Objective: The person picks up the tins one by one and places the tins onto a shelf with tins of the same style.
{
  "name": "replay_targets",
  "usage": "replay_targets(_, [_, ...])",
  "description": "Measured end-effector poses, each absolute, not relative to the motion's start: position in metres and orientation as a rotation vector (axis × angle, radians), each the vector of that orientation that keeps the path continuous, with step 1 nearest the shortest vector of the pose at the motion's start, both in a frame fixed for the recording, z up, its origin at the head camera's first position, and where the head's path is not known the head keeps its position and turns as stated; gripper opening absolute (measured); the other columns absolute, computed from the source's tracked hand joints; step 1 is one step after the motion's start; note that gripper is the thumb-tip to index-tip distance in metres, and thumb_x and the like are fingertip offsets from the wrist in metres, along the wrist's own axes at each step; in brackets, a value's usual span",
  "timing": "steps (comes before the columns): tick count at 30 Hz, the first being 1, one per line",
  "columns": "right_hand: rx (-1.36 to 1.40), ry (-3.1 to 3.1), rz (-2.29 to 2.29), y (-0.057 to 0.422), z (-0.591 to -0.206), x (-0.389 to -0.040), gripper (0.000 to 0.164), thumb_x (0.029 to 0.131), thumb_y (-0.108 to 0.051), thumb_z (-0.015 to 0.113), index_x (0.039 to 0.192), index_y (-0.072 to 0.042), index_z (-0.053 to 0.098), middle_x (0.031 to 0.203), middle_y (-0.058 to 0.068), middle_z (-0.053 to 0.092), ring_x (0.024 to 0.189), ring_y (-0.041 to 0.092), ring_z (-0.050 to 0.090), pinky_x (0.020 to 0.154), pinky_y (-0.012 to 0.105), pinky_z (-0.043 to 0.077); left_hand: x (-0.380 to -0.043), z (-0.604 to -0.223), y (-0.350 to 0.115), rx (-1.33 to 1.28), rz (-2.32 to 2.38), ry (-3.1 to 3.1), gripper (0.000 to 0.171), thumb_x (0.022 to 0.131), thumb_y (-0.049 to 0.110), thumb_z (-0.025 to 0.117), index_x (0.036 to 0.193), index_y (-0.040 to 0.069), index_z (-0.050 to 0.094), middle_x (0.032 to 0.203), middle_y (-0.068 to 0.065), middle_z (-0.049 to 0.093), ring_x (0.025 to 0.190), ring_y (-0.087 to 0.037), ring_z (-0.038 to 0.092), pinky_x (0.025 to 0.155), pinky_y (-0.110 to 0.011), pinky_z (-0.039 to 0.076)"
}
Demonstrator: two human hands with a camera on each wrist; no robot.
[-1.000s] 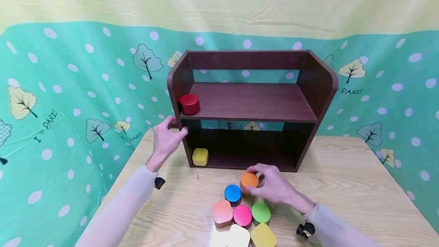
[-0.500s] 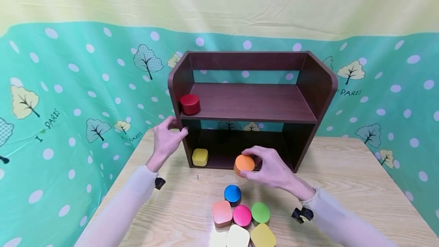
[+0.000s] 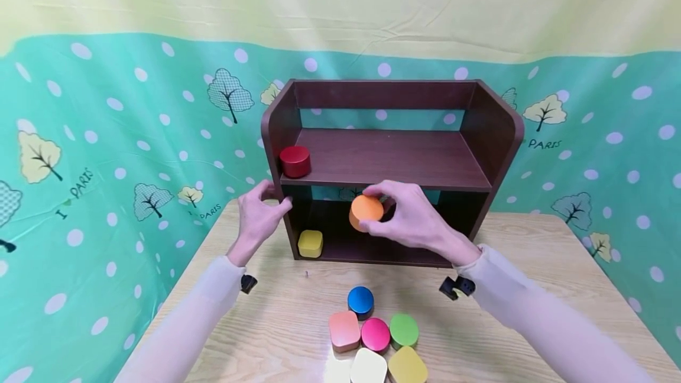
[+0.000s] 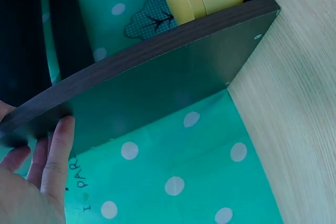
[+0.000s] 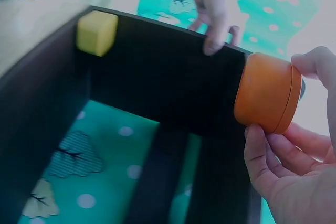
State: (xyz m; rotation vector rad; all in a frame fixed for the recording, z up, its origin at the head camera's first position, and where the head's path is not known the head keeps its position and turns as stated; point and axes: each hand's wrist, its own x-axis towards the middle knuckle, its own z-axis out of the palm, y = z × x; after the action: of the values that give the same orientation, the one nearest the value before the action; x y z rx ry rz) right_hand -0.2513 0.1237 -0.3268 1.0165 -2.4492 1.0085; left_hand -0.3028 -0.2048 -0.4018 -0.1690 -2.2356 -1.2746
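Observation:
My right hand (image 3: 412, 217) pinches a round orange tin (image 3: 366, 213) between thumb and fingers, lifted in front of the lower compartment of a dark brown two-tier shelf (image 3: 393, 158). In the right wrist view, the orange tin (image 5: 266, 93) lies tilted on its side in the fingers. My left hand (image 3: 259, 213) grips the shelf's left side panel, with the thumb at the front edge and the fingers on the outer face (image 4: 152, 93). A round red tin (image 3: 295, 162) stands at the upper tier's left end. Below it, a square yellow tin (image 3: 310, 243) sits in the lower left corner.
On the wooden table (image 3: 537, 288), in front of the shelf, stand a blue tin (image 3: 361, 301), a salmon tin (image 3: 344, 331), a pink tin (image 3: 375, 334), a green tin (image 3: 404, 330), a white tin (image 3: 369, 366) and a yellow tin (image 3: 407, 365). A patterned curtain (image 3: 159, 87) hangs behind.
My right hand has lifted the orange tin off the table, beside the blue tin, and carried it up and slightly left to the shelf front. The left hand has stayed on the side panel.

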Motion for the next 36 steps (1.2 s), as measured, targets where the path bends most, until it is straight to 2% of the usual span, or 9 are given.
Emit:
replay_targets(3, [1.034, -2.422, 1.018, 0.116, -0.312, -0.258, 0.048, 0.084, -0.018, 0.092, 0.126, 0.000, 0.075, 0.119, 0.012, 0.080, 0.100, 0.022, 0.072, 0.084, 0.032, 0.064, -0.303, -0.402, -0.205, -0.173, -1.286, -2.238, 0.021, 0.089, 0.012, 0.081, 0.107, 0.003, 0.075, 0.106, -0.023, 0.081, 0.103, -0.039, 0.075, 0.094, -0.052, 0.055])
replay_targets(8, [1.039, -2.394, 1.047, 0.104, -0.295, -0.268, 0.047, 0.085, -0.018, 0.091, 0.125, 0.000, 0.076, 0.116, 0.013, 0.080, 0.094, 0.022, 0.073, 0.086, 0.032, 0.064, -0.302, -0.402, -0.204, -0.180, -1.297, -2.230, 0.022, 0.089, 0.011, 0.082, 0.108, 0.002, 0.074, 0.106, -0.023, 0.081, 0.103, -0.040, 0.075, 0.097, -0.059, 0.055])
replay_targets(15, [1.009, -2.408, 1.076, 0.091, -0.281, -0.281, 0.046, 0.087, -0.019, 0.088, 0.126, 0.001, 0.075, 0.118, 0.015, 0.079, 0.094, 0.025, 0.074, 0.087, 0.038, 0.065, -0.301, -0.402, -0.202, -0.173, -1.293, -2.245, 0.023, 0.090, 0.012, 0.081, 0.109, 0.002, 0.075, 0.107, -0.023, 0.081, 0.105, -0.039, 0.074, 0.097, -0.051, 0.053])
replay_targets(20, [0.971, -2.429, 1.073, 0.080, -0.275, -0.296, 0.047, 0.089, -0.023, 0.085, 0.127, 0.001, 0.075, 0.118, 0.016, 0.080, 0.095, 0.027, 0.075, 0.088, 0.039, 0.064, -0.300, -0.402, -0.203, -0.168, -1.284, -2.238, 0.022, 0.090, 0.012, 0.081, 0.109, 0.003, 0.075, 0.108, -0.023, 0.081, 0.106, -0.039, 0.074, 0.098, -0.051, 0.053])
replay_targets(28, [0.903, -2.517, 1.109, 0.066, -0.275, -0.316, 0.049, 0.091, -0.024, 0.083, 0.132, 0.001, 0.073, 0.123, 0.017, 0.079, 0.099, 0.028, 0.074, 0.091, 0.039, 0.063, -0.302, -0.402, -0.203, -0.179, -1.281, -2.227, 0.021, 0.090, 0.011, 0.081, 0.108, 0.002, 0.075, 0.106, -0.022, 0.081, 0.103, -0.039, 0.076, 0.100, -0.055, 0.055])
replay_targets(36, [0.859, -2.535, 1.174, 0.057, -0.288, -0.321, 0.064, 0.091, -0.026, 0.086, 0.144, 0.002, 0.065, 0.133, 0.017, 0.075, 0.109, 0.030, 0.071, 0.100, 0.043, 0.062, -0.301, -0.405, -0.204, -0.194, -1.295, -2.217, 0.022, 0.090, 0.011, 0.081, 0.109, 0.001, 0.075, 0.107, -0.022, 0.081, 0.103, -0.040, 0.075, 0.104, -0.063, 0.055])
